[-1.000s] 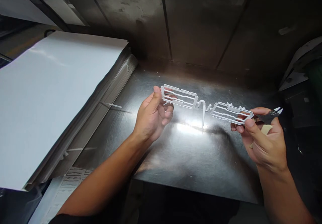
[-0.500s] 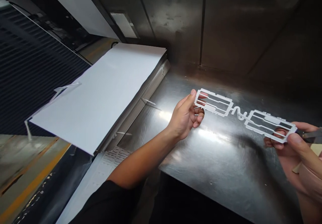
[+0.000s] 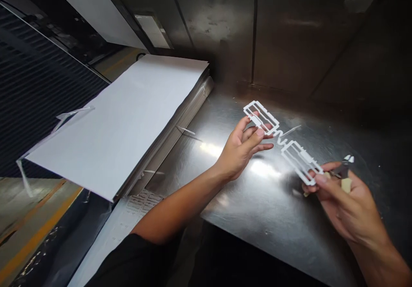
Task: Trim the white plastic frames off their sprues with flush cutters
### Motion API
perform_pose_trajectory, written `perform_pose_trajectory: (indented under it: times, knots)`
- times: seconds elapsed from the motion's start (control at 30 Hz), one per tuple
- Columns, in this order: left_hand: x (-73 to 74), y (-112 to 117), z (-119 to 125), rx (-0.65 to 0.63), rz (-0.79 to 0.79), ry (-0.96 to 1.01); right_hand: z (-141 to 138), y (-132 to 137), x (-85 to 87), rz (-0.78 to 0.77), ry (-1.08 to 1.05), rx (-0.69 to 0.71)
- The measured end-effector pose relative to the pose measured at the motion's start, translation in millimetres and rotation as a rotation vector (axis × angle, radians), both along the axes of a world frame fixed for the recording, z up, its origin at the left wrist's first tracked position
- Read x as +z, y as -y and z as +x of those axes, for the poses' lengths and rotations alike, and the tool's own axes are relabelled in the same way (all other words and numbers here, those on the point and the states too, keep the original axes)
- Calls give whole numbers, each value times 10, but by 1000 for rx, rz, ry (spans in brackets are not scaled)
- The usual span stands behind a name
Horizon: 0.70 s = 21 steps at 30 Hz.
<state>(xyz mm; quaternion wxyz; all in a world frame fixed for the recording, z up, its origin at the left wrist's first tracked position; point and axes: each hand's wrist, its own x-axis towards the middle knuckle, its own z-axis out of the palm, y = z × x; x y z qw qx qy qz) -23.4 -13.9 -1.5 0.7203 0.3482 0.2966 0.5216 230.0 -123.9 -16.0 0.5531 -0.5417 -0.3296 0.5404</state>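
A white moulded plastic part (image 3: 299, 160), two slotted frames joined by a wavy runner, hangs slanted over the steel table (image 3: 244, 205). My right hand (image 3: 347, 205) pinches its near frame between thumb and fingers. The same hand also holds small cutters (image 3: 346, 166) with pale tips and a tan handle. My left hand (image 3: 244, 147) is under the far frame with its fingers stretched out and apart, the fingertips touching the frame from below.
A thick stack of white sheets (image 3: 128, 119) lies at the left, overhanging the table edge. Thin plastic offcuts (image 3: 186, 129) lie beside it. More white moulded parts (image 3: 138, 201) lie below the stack. A dark metal wall (image 3: 289, 38) closes the back.
The part has turned from lying crosswise to slanting towards me. My left hand's fingers have opened out under the far frame, and my right hand has moved left and into full view.
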Motion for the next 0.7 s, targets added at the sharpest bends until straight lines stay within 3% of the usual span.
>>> perform_pose_trajectory:
  times: [0.13, 0.2, 0.37, 0.43, 0.57, 0.7]
  knots:
    - [-46, -18, 11, -15, -72, -92, -63, 105, -30, 51, 195, 373]
    - [-49, -32, -18, -92, -122, -143, -39, 106, -8, 99, 200, 473]
    - [-20, 4, -96, -531, -128, -248, 94, 30, 16, 187, 173, 196]
    - [-18, 42, -106, -661, -111, -283, 138, 12, 25, 183, 119, 157]
    - [-17, 96, -113, -741, -80, -323, 173, 9, 58, 144, 110, 199]
    - [18, 12, -144, -705, -119, -284, 162, -13, 98, 153, 87, 140]
